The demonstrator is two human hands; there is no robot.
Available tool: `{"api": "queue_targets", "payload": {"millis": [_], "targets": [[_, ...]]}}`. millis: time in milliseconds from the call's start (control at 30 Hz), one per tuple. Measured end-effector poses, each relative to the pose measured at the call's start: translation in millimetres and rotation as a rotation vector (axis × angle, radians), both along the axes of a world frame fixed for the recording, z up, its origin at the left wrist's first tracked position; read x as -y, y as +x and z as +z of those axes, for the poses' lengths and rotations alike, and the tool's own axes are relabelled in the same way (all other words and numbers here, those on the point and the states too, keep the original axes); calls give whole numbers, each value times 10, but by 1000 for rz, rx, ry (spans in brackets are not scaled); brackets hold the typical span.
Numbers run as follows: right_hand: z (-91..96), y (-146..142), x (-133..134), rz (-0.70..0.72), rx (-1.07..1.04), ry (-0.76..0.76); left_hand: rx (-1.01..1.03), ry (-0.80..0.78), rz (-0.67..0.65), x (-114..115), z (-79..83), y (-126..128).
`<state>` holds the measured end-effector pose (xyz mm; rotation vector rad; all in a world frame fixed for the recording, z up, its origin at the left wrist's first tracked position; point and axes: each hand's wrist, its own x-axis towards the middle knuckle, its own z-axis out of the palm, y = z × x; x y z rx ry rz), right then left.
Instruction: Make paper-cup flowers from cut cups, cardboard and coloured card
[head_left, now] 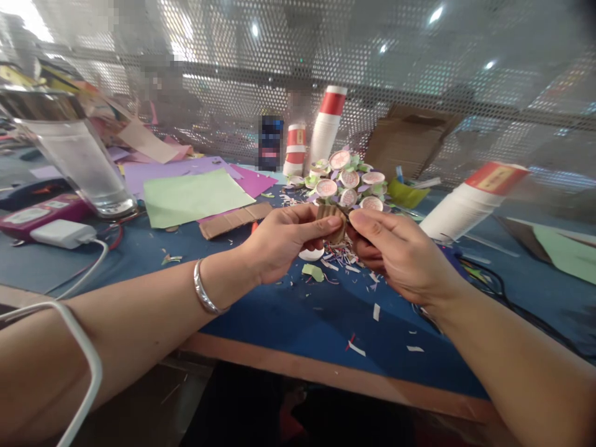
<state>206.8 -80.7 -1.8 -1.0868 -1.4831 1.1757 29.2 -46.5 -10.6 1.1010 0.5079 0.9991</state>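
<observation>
My left hand point(291, 239), with a silver bangle at the wrist, pinches a small piece of brown corrugated cardboard point(334, 225) between thumb and fingers. Right beside that piece, my right hand point(393, 248) is closed, thumb pressed against the curled fingers. A dark bit shows at its fingertips, but what it grips is hidden. Both hands are just above the blue table mat point(298, 329). Behind them sits a cluster of small round paper discs point(348, 180) with printed faces and green and purple paper edges. Paper shreds point(342, 256) lie under the fingers.
At left stand a glass tumbler point(88, 155) and a white charger point(65, 233) whose cable crosses my left forearm. Coloured paper sheets point(195, 195) and a cardboard strip point(235, 220) lie behind. Stacked paper cups point(475, 202) lean at right; another cup stack point(326, 130) stands by the mesh screen.
</observation>
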Motion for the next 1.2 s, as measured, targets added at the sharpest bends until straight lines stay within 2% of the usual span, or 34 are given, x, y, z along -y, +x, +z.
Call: {"api": "queue_targets", "payload": {"millis": [167, 367, 433, 500, 600, 700, 867, 1000, 1200], "targets": [[-23, -6, -28, -17, -9, -28, 7, -38, 85, -22, -6, 12], [-67, -17, -14, 10, -39, -33, 34, -5, -27, 23, -24, 13], [-60, -24, -7, 11, -48, -25, 34, -16, -27, 27, -4, 19], [-48, -27, -5, -3, -55, -31, 11, -36, 9, 1, 15, 18], [-31, -24, -6, -43, -46, -34, 28, -87, 139, -84, 30, -11], [-27, -21, 0, -69, 9, 25, 63, -83, 224, -139, 39, -51], [-42, 4, -21, -99, 87, 94, -57, -95, 89, -73, 90, -38], [-47, 64, -64, -91, 105, 88, -108, -74, 87, -53, 115, -33], [-40, 105, -72, -52, 256, 152, -178, 35, 40, -70, 79, -75]]}}
